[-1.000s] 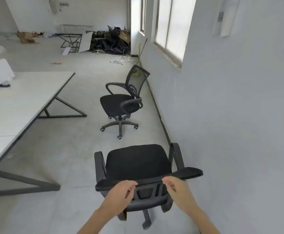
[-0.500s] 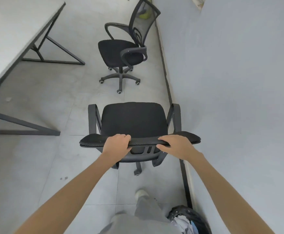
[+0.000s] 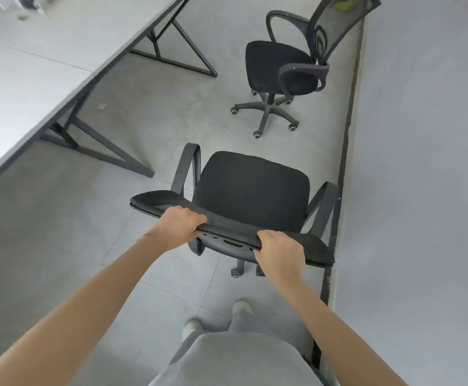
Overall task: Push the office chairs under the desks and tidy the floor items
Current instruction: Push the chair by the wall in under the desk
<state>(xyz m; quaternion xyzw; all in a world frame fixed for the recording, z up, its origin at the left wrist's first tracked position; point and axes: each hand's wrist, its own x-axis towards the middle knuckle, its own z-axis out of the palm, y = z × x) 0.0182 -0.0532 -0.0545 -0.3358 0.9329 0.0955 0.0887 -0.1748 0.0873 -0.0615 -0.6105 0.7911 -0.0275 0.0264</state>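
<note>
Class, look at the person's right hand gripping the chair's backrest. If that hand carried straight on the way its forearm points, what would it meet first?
The right hand already grips the near chair's backrest; straight beyond lies that chair's seat. The far chair probably comes only afterwards, though depth is unclear.

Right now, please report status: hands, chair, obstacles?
Left hand and right hand grip near chair backrest top. Chair beside wall, not under desk. Second chair stands ahead.

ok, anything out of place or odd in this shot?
Yes. Both chairs sit out by the wall, not under the desk: the near chair, its backrest top gripped by the left hand and right hand, and the far chair. A small scrap lies under the desk.
</note>
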